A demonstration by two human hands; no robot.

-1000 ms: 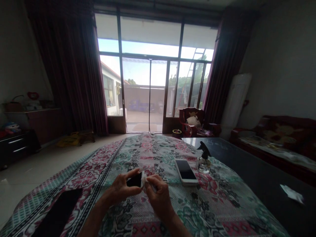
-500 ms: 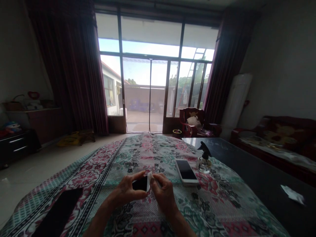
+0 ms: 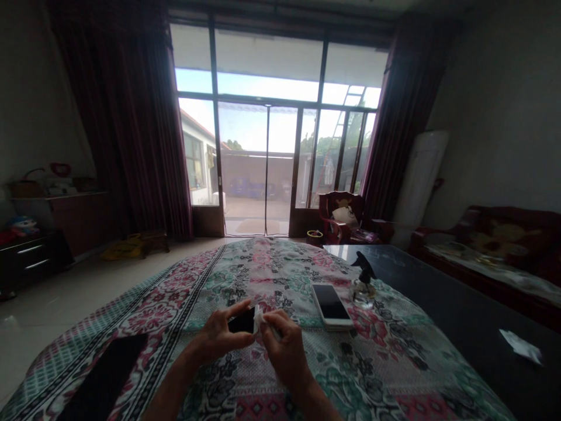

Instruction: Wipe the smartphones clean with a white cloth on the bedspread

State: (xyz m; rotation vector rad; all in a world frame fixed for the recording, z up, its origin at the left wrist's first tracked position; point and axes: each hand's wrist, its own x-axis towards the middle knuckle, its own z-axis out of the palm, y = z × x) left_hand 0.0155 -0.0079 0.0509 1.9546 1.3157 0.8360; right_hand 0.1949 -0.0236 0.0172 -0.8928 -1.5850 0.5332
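My left hand [image 3: 218, 332] is closed around the edges of a dark-screened smartphone [image 3: 242, 321], thumb on the near side and fingers on the far side. Pinched in my right hand [image 3: 286, 346] is a small white wipe [image 3: 258, 319], pressed to the right end of that phone. Part of the wipe is hidden by my fingers. To the right lies a white smartphone [image 3: 332, 305], its dark screen facing up. Beside it stands a clear spray bottle [image 3: 363, 294] with a black trigger head.
A flowered cloth [image 3: 263, 257] covers the surface under my hands. At the lower left lies a long black flat piece [image 3: 105, 377]. A dark table [image 3: 447, 313] on the right holds a crumpled white packet [image 3: 521, 347]. Beyond are a wooden armchair [image 3: 326, 213] and glass doors.
Both hands have shifted slightly left with the phone and the wipe. The wipe still touches the phone's right end. The white phone and spray bottle stay put.
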